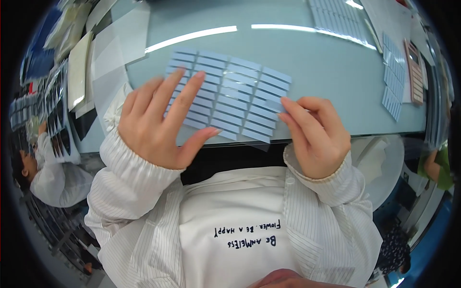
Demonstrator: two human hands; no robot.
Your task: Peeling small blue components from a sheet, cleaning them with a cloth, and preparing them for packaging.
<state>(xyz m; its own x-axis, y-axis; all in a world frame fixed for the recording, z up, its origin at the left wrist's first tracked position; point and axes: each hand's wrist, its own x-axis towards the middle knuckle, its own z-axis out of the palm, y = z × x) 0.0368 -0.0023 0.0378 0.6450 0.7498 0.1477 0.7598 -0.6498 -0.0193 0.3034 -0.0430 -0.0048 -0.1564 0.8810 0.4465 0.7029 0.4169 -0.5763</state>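
A sheet of light-blue rectangular strips [233, 98], set out in several columns with dark gaps between them, lies slanted near the table's front edge. My left hand [156, 125] rests over its left part, fingers spread and thumb stretched toward the lower middle. At the sheet's right side, my right hand [319, 137] pinches a small blue piece [273, 103] between thumb and forefinger. That piece overlaps the rightmost column; whether it is stuck to the sheet or loose I cannot tell. Light glares off the sheet's middle.
White papers [120, 41] and a cream stack [80, 72] lie at the left. On the right are another blue strip sheet [394, 77], a pink calculator [414, 72] and, below table level, a whitish bin [386, 168]. People sit at both sides.
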